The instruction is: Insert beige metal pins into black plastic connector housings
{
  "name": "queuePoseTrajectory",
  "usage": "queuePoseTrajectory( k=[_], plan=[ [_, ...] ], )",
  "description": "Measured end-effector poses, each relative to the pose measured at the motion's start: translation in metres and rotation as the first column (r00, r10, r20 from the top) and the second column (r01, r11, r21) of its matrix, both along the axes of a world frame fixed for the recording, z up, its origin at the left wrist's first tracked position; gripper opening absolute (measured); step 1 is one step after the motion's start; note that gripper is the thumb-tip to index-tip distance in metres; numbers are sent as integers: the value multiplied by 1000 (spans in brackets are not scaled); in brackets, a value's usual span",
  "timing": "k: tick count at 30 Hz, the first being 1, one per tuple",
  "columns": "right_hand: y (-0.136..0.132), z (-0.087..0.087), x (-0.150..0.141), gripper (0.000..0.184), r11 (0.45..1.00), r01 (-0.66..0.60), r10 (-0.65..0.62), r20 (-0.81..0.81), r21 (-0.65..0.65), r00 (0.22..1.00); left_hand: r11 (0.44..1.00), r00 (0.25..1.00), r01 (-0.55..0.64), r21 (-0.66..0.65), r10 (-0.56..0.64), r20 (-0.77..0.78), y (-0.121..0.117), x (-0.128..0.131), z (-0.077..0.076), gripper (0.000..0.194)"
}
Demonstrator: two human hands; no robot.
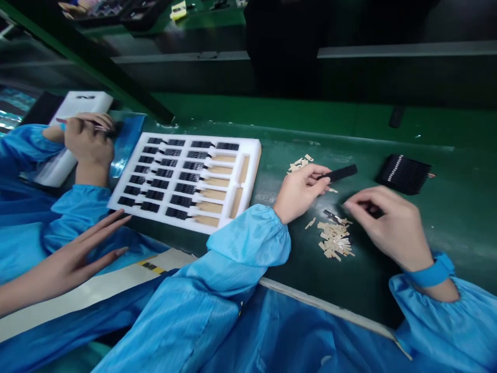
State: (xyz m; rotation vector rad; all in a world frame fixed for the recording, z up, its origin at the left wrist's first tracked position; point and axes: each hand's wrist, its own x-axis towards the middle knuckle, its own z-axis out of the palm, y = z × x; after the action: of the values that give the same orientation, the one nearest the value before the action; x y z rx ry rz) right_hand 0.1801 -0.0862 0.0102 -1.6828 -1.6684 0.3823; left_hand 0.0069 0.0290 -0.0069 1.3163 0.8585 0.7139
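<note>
My left hand (298, 192) is closed around one end of a flat black strip (341, 173), which points to the right above the table. Just to the right is my right hand (392, 223), thumb and fingers pinched together; whatever may be between them is hidden. Below the hands lies a loose pile of small cream-coloured flat pieces (334, 241), with a small dark piece (332, 216) at its upper edge. A smaller group of cream pieces (298, 163) lies behind my left hand.
A block of black strips (406, 174) sits at the right. To the left, a white foam tray (254, 171) holds several black parts in slots. A co-worker's hands (91, 145) work beside a white box (58, 168); another person's outstretched hand (73, 264) reaches in below. A green post (128, 88) slants behind.
</note>
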Motion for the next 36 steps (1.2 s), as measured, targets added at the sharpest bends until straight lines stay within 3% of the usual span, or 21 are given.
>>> queuePoseTrajectory(
  k=[3, 7, 11, 15, 18, 21, 24, 28, 30, 33, 36],
  plan=[
    [-4, -4, -6, 10, 970, -182, 199, 101, -160, 975, 987, 995, -15, -162, 31, 94, -1, 4, 5, 13],
    [-8, -9, -13, 11, 960, -138, 181, 164, -244, 970, 973, 988, 70, -221, -37, 151, -5, 5, 8, 18],
    [-4, -3, -6, 14, 952, -143, 138, -36, -270, 990, 979, 988, 111, -172, -90, 124, -4, 3, 7, 20],
    [0, 1, 6, 20, 948, -98, -2, -316, -302, 949, 981, 997, 70, -181, -64, 44, -7, 3, 12, 6],
    [1, -3, 7, 15, 979, -18, -53, -338, -202, 940, 967, 986, 138, -215, -154, -58, -12, 2, 19, 11],
    [0, -8, 2, 6, 1000, 27, -26, -145, 5, 989, 952, 952, 220, -214, -258, -166, -17, -1, 25, 29],
    [-2, -13, -2, 4, 988, -15, 12, 18, 152, 1000, 939, 928, 258, -227, -306, -212, -19, -3, 25, 39],
    [-5, -19, -4, 11, 953, -175, 133, 176, 246, 975, 921, 924, 288, -261, -339, -176, -18, -4, 22, 35],
    [-4, -18, -4, 10, 963, -141, 120, 102, 229, 988, 950, 938, 249, -188, -285, -199, -16, -4, 20, 32],
    [0, -12, -2, 11, 995, 36, -23, -135, 98, 991, 974, 931, 219, -51, -224, -287, -14, -5, 18, 28],
    [4, -7, 1, 10, 998, 18, -31, -228, -60, 973, 969, 916, 246, -19, -239, -322, -13, -6, 17, 27]
  ],
)
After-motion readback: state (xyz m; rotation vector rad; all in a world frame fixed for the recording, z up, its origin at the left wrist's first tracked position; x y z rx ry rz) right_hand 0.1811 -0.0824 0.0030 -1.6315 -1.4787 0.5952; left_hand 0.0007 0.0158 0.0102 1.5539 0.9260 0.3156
